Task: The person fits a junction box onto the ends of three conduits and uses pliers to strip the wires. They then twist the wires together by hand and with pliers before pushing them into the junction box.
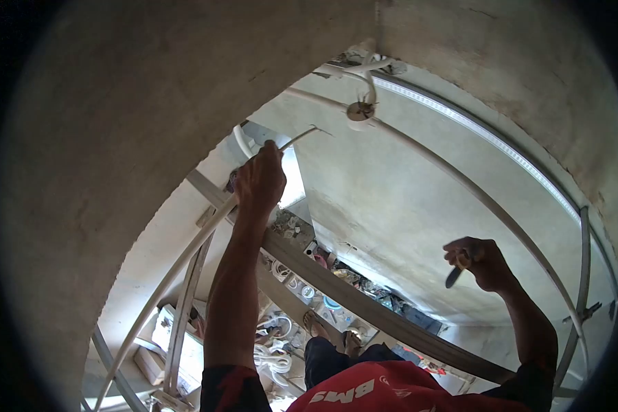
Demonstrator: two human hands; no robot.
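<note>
Left grip: closed in a fist around a thin pale cable, raised, back of the hand toward the camera.
Cable end: protrudes above the fist toward the upper right; fine strands fan out at its tip, which is clear of the round junction box.
Right grip: fingers curled around a small tool, held well apart from the left, in front of the pale wall.
Tool: dark flat blade directed down and to the left, with a yellowish part at the fingers; exact type cannot be told.
Junction box: round, fixed high on the wall, short wire ends showing in its mouth; above and to the right of the cable tip.
Wall conduit: pale, joins the box and curves down to the right.
Near conduit: pale, rises from the lower left to just beside the left wrist; whether the fist also holds it cannot be told.
Strip: bright, dotted, along the top of the wall.
Beam: broad, crosses below both arms.
Feet: in sandals, seen below the beam.
Floor level: white coils and a small white bucket among mixed clutter.
Clothing: red shirt with white lettering, dark sleeves.
</note>
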